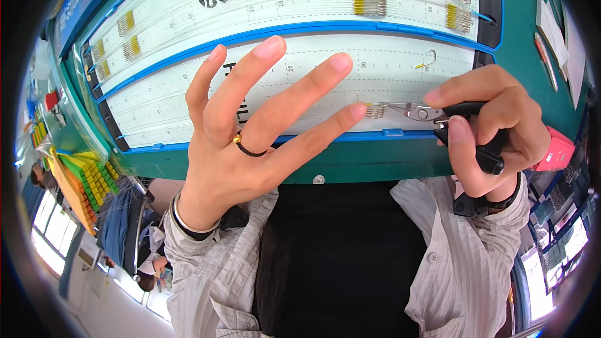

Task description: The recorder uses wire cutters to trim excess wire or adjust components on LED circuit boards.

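Note:
My left hand (250,131) is spread over the lower white panel (325,69) of an open blue-edged fishing rig case. Its index fingertip rests at the left end of a small row of fish hooks (374,111) near the panel's front edge. My right hand (501,119) grips small pliers (421,111) with black handles and metal jaws. The jaw tips point left and reach the row's right end; whether they pinch a hook is too small to tell. Higher on the same panel lies a single hook (429,61) with a yellow shank.
The upper panel (300,0) carries fine lines and several bundles of yellow-bound hooks (369,1). On the green table (382,163) at right are a pen (544,59), white papers (552,31) and a pink-red box (556,149). Other people sit at far left.

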### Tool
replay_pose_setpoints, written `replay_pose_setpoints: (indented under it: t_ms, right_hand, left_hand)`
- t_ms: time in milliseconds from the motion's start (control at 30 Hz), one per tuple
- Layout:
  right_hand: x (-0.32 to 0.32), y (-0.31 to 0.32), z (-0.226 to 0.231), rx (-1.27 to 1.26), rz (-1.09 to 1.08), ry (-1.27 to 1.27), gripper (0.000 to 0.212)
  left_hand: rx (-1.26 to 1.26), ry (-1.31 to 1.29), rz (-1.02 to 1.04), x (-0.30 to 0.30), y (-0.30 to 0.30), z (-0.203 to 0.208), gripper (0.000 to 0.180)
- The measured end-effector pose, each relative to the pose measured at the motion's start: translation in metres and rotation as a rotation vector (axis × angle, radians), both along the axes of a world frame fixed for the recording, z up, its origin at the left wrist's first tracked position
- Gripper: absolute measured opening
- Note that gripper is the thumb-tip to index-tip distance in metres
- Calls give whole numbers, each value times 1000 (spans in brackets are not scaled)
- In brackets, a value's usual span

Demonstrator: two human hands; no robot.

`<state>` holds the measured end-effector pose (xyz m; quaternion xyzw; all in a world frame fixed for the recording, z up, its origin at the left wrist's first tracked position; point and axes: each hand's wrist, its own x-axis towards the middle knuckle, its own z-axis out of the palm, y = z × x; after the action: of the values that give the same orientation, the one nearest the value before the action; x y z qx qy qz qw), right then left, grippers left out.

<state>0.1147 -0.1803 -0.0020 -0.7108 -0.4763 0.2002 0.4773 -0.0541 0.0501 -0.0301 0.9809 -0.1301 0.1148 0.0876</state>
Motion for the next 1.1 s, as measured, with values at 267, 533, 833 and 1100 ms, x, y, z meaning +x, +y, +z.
replay_pose_setpoints:
  t_ms: [267,533,833,1100]
  right_hand:
    - [-2,-1,1,-5,-26,7,24]
    - [-5,2,0,8,-3,-19,25]
    - [-4,2,-4,44,14,-12,26]
    - [-3,-1,-2,22,25,-34,26]
  left_hand:
    - [-74,96,37,1,-3,4,58]
    - [-84,34,27,-1,-1,0,51]
    - [0,-72,-43,0,8,1,36]
    - [-22,-85,-59,0,10,1,32]
